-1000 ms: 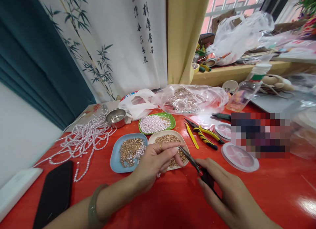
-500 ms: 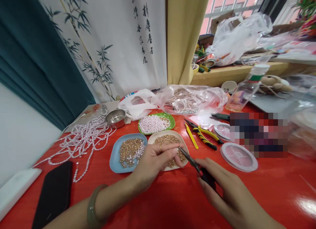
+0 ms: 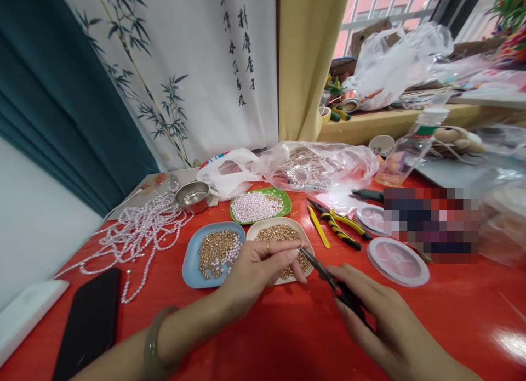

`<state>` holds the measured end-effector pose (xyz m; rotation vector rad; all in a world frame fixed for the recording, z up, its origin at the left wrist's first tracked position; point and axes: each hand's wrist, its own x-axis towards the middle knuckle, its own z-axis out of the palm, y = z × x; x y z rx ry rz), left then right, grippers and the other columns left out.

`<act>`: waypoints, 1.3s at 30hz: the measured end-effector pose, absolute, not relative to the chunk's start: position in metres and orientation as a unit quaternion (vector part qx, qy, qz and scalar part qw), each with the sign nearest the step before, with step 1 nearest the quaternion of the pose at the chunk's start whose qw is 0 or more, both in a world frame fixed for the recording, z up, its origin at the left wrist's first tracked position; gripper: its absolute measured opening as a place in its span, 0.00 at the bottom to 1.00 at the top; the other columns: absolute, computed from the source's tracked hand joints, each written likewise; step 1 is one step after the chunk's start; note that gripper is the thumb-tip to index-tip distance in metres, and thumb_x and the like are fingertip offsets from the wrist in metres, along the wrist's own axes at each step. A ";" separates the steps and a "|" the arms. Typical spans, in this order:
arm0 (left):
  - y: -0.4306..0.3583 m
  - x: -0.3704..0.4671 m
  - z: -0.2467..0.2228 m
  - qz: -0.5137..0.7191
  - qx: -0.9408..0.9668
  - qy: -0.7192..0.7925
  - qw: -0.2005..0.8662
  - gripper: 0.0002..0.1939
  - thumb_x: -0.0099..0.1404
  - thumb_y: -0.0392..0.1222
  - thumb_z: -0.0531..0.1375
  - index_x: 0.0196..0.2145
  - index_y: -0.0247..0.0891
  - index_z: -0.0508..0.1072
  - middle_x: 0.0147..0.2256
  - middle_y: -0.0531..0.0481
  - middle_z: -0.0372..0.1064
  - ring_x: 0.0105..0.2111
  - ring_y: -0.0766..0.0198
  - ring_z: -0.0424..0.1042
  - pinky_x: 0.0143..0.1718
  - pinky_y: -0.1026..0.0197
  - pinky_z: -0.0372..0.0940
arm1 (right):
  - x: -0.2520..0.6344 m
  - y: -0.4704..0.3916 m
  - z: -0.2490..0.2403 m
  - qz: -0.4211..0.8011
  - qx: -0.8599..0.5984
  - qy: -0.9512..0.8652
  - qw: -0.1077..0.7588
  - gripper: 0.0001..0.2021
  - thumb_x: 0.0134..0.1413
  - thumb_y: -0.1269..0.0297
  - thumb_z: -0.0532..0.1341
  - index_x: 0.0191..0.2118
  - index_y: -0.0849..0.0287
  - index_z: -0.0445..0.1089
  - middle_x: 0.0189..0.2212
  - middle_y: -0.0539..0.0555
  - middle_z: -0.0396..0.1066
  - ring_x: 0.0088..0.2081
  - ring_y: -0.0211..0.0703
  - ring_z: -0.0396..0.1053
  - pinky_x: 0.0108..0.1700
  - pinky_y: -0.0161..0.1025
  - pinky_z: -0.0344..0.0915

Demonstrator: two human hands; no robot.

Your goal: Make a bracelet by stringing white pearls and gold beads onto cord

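My left hand (image 3: pixel 263 266) is closed in a pinch over the front of a cream plate (image 3: pixel 251 228) of small gold beads (image 3: pixel 278 233). Whatever sits between its thumb and forefinger is too small to make out. My right hand (image 3: pixel 370 310) grips the dark handles of a pair of pliers (image 3: pixel 322 271). The pliers' narrow tip meets the left fingertips. Left of the hands lies a blue plate (image 3: pixel 191 266) with gold beads and white pearls. Behind it, a green plate (image 3: pixel 286 197) holds many white pearl beads (image 3: pixel 255 205).
Yellow tweezers (image 3: pixel 318 227), yellow-black pliers (image 3: pixel 339 222) and a wire spool (image 3: pixel 398 261) lie to the right. Pearl strings (image 3: pixel 150 222), a metal bowl (image 3: pixel 193 196) and a black phone (image 3: pixel 88 326) are on the left. Plastic bags (image 3: pixel 316 164) and a bottle (image 3: pixel 411 148) stand behind.
Both hands and the pliers have shifted very slightly to the right and down. The pinch and the pliers' tip stay together. The plates have not moved.
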<state>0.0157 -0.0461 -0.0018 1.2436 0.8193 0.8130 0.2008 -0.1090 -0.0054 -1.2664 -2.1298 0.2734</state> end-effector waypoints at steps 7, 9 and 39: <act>-0.046 0.016 -0.002 0.354 0.565 0.366 0.649 0.14 0.58 0.45 0.57 0.40 0.38 0.75 0.21 0.51 0.70 0.13 0.75 0.44 0.16 0.66 0.41 | 0.202 -0.103 -0.012 0.083 -0.465 -0.820 0.323 0.13 0.54 0.73 0.48 0.44 0.57 0.62 0.31 0.54 0.72 0.29 0.40 0.71 0.26 0.33 0.66; -0.046 0.016 -0.002 0.351 0.570 0.367 0.645 0.14 0.58 0.45 0.57 0.40 0.38 0.75 0.21 0.51 0.70 0.14 0.75 0.44 0.16 0.66 0.41 | 0.202 -0.102 -0.012 0.082 -0.462 -0.819 0.329 0.12 0.55 0.72 0.48 0.42 0.58 0.62 0.30 0.54 0.72 0.28 0.40 0.70 0.26 0.33 0.66; -0.037 0.015 -0.002 0.383 0.453 0.308 0.744 0.19 0.54 0.34 0.60 0.46 0.39 0.69 0.32 0.50 0.70 0.27 0.70 0.69 0.31 0.64 0.63 | 0.237 -0.076 -0.059 -0.054 -0.557 -0.805 0.195 0.17 0.54 0.59 0.54 0.44 0.65 0.67 0.42 0.64 0.67 0.42 0.56 0.64 0.44 0.54 0.61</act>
